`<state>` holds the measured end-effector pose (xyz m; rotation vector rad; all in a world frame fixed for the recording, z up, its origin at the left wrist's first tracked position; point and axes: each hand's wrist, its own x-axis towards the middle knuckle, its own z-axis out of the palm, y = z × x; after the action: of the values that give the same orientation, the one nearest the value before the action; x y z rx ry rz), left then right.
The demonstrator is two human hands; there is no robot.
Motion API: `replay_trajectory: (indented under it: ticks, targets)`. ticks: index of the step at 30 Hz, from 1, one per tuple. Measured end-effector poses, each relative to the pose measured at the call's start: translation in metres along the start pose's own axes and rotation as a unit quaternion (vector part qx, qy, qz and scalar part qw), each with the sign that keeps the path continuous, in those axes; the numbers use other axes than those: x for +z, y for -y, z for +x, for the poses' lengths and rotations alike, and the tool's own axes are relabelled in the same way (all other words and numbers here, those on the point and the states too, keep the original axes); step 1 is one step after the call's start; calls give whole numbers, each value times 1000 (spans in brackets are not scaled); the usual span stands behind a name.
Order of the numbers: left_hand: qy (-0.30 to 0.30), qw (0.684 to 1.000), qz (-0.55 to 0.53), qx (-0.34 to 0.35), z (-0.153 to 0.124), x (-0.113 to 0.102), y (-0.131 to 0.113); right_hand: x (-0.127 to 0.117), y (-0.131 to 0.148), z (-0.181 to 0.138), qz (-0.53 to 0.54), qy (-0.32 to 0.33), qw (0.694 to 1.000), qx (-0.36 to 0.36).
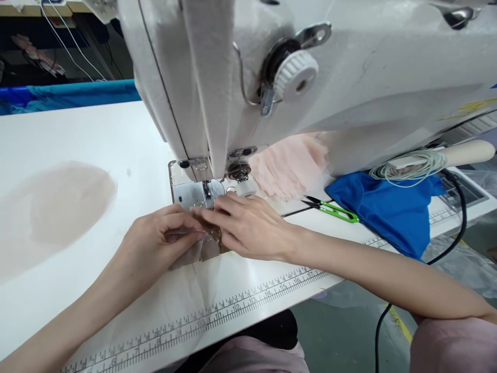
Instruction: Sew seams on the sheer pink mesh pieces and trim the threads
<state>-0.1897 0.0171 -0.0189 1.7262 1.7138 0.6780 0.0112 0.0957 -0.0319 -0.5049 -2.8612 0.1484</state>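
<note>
A small piece of sheer beige fabric [207,247] lies on the white table just in front of the sewing machine's needle plate [190,192]. My left hand [155,243] pinches its left edge between thumb and fingers. My right hand [248,225] presses on it from the right, its fingers curled over the cloth near the presser foot [206,189]. Much of the fabric is hidden under both hands.
The white sewing machine [310,77] fills the upper view. Behind it lie pink fabric [291,166], green thread snips [336,210], blue cloth [392,210] and a coiled cable [411,163]. Sheer beige pieces [54,207] lie at left. A printed ruler [233,303] runs along the table's front edge.
</note>
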Motion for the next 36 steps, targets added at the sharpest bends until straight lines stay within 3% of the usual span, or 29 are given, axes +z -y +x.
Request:
replay_trajectory:
  ticks: [3, 8, 13, 15, 19, 23, 28, 32, 36]
  targets:
    - [1, 1000, 4, -3, -3, -1, -1, 1, -3, 2, -26, -28, 999, 32]
    - [12, 1000, -21, -14, -6, 0, 2, 1, -9, -4, -102, -1, 995, 16]
    - [20, 999, -29, -14, -1, 1, 5, -10, -17, -22, -211, -9, 972, 103]
    - [9, 999, -34, -14, 5, 2, 6, -15, -13, -25, -199, -25, 975, 98]
    - [-17, 1000, -16, -5, 20, 7, 5, -15, 1, -14, -75, -83, 993, 33]
    - [-38, 992, 103, 58, 31, 11, 4, -3, 1, -2, -62, -108, 992, -28]
    - [-67, 978, 182, 72, 30, 1, 4, 8, -8, -3, -64, -114, 990, -48]
    - [-144, 914, 339, 172, 13, -7, 0, 9, -12, -7, -69, -117, 988, -71]
    - [-103, 884, 353, 290, -5, 9, -4, 11, -17, -9, -77, -148, 981, -94]
